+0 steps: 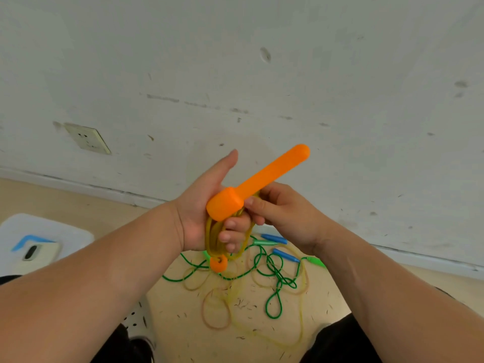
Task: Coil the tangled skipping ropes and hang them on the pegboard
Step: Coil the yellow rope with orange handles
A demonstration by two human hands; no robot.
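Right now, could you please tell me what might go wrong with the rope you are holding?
The left hand holds the yellow coil in curled fingers; if they loosen, its loops could spring apart. The lower orange handle dangles over the green rope on the floor and might snag in that tangle.

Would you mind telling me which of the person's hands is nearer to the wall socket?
Left. The left hand, gripping the yellow rope coil, sits right of and below the wall socket; the right hand is farther right, beyond the orange handle.
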